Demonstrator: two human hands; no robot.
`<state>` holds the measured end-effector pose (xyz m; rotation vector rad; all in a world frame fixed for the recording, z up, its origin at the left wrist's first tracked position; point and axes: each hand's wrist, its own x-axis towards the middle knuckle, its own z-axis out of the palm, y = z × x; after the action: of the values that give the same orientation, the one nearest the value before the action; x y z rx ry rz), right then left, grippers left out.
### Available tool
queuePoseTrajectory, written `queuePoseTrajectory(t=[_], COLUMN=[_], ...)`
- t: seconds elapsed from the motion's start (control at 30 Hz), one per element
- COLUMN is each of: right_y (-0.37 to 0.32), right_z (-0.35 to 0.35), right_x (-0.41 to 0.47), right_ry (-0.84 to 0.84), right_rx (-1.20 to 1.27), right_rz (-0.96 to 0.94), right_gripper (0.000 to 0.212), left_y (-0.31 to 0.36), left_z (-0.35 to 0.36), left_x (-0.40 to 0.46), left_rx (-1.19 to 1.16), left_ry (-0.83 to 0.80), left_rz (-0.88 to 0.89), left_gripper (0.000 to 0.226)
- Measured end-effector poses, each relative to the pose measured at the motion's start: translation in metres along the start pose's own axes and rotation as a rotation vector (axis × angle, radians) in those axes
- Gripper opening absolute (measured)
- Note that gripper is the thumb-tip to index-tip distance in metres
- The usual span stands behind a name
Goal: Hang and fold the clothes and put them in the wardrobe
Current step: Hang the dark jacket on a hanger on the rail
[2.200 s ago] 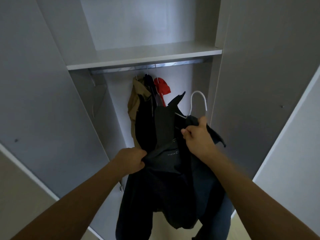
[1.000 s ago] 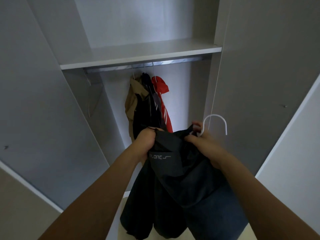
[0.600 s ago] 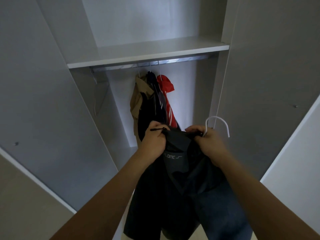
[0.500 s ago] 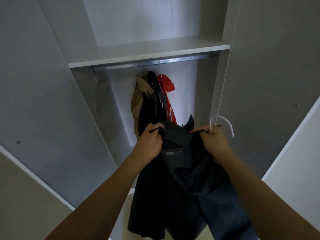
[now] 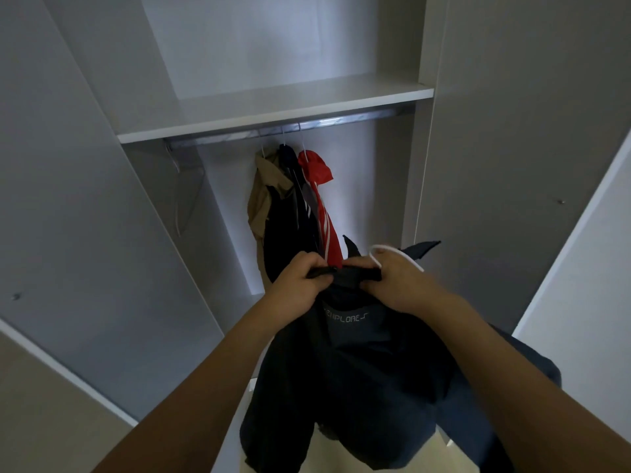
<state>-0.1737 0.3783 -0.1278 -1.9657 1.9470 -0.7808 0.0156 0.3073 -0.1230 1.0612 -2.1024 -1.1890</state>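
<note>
A dark jacket [image 5: 358, 377] with pale lettering near its collar hangs in front of the open wardrobe. My left hand [image 5: 297, 285] grips its collar on the left. My right hand [image 5: 399, 285] grips the collar on the right together with a white hanger [image 5: 387, 249], whose hook curves over my knuckles. The rest of the hanger is hidden in the cloth. Behind my hands, a tan garment [image 5: 264, 196], a dark one [image 5: 290, 216] and a red one [image 5: 317, 186] hang on the metal rail [image 5: 358, 119].
A white shelf [image 5: 273, 110] sits just above the rail. An empty hanger [image 5: 181, 189] hangs at the rail's left end. Wardrobe doors stand open on the left [image 5: 68, 199] and right [image 5: 512, 148]. The rail's right half is bare.
My hands have come closer together on the collar and sunk slightly. The hanger hook has dropped down against my right hand. The jacket's lettering now faces me below my hands.
</note>
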Motion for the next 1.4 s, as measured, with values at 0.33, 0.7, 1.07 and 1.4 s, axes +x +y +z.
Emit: queuePoseTrajectory(t=[0.33, 0.7, 1.07, 1.4], right_y=[-0.004, 0.009, 0.008, 0.023], right_z=[0.003, 0.012, 0.027, 0.035], right_x=[-0.009, -0.015, -0.028, -0.025], right_ry=[0.183, 0.096, 0.209, 0.145], right_rx=[0.126, 0.098, -0.045, 0.212], right_rz=[0.147, 0.128, -0.051, 0.0], right_gripper=[0.027, 0.05, 0.011, 0.061], left_y=[0.004, -0.001, -0.003, -0.002], left_z=[0.006, 0.011, 0.022, 0.027], left_x=[-0.009, -0.01, -0.012, -0.016], left_rx=[-0.183, -0.085, -0.014, 0.162], left_ry=[-0.152, 0.049, -0.028, 0.023], left_rz=[-0.005, 0.003, -0.08, 0.071], left_gripper=[0.018, 0.007, 0.014, 0.015])
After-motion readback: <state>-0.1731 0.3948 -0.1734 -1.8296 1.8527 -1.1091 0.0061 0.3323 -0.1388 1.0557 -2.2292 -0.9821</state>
